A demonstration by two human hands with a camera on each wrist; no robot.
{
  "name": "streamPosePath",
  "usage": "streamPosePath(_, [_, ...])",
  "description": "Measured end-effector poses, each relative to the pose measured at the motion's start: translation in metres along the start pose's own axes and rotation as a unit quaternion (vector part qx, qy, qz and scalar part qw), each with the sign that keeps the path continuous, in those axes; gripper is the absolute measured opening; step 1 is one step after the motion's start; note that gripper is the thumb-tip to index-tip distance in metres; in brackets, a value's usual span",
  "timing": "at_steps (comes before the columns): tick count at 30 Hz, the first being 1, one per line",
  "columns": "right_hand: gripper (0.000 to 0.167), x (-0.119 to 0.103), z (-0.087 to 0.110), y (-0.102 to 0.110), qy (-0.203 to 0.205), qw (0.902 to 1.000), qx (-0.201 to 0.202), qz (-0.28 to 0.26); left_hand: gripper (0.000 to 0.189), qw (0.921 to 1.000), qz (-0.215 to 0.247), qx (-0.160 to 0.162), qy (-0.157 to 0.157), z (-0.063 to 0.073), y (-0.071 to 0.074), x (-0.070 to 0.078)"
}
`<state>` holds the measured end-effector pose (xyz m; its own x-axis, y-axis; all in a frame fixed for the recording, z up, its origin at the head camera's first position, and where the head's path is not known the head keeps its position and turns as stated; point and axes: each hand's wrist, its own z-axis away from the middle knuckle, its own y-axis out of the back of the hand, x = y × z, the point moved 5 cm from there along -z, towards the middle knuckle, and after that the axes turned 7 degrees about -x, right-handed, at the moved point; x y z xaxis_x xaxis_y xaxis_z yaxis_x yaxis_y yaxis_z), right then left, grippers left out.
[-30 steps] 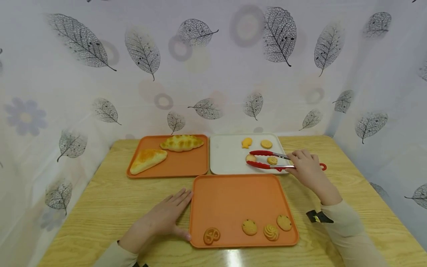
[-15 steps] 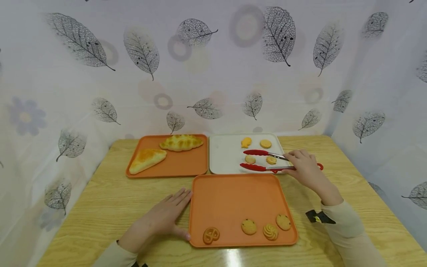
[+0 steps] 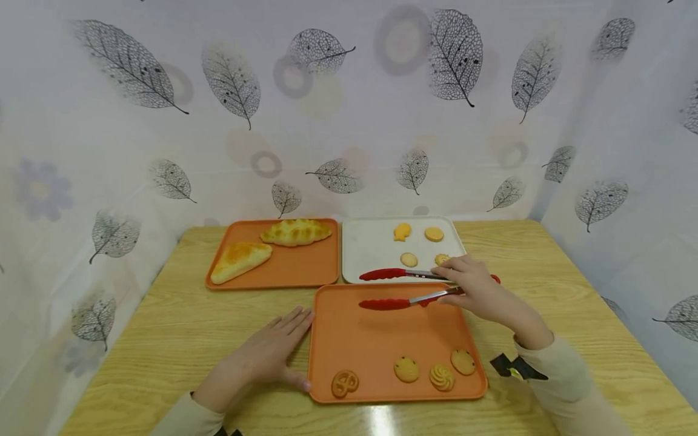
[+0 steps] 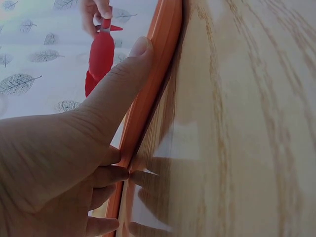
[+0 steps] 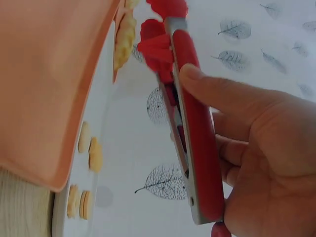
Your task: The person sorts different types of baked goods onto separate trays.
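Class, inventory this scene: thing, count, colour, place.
Rectangular front tray: one, orange, centre
Rectangular bread tray: one, orange, back left
Rectangular white tray: one, white, back right
Puffy breads: two, golden, bread tray
Small biscuits: eight, golden, four per remaining tray
Metal tongs: one, silver and red, over trays
Woodgrain table: one, tan, underneath
Leafy backdrop: one, whitish, behind
Long sleeves: two, cream, black-patched, arms
Left hand: one, beside front tray
Right hand: one, gripping tongs

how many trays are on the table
3: one orange tray at back left, a white tray right of it, and a second orange tray in front.
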<state>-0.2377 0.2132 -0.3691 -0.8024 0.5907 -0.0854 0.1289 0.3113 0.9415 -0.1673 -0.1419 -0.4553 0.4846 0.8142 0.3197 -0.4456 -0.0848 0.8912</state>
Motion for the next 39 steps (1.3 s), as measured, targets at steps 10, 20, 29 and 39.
streamPosePath(10, [0.052, -0.022, -0.003, -0.012, 0.049, 0.9962, -0.047, -0.054, 0.126, 1.0000, -0.001, 0.000, 0.007, -0.002, -0.003, 0.000])
streamPosePath(20, [0.045, -0.045, -0.005, -0.025, 0.103, 0.9813, -0.119, -0.111, 0.127, 0.9998, 0.005, -0.003, 0.020, -0.002, -0.004, 0.001])
streamPosePath(29, [0.045, -0.052, -0.005, -0.032, 0.114, 0.9786, -0.145, -0.092, 0.127, 0.9998, 0.005, -0.003, 0.020, -0.003, -0.004, 0.002])
streamPosePath(39, [0.042, -0.057, -0.005, -0.031, 0.118, 0.9805, -0.135, -0.082, 0.126, 0.9999, 0.007, 0.002, 0.014, -0.002, -0.001, 0.006])
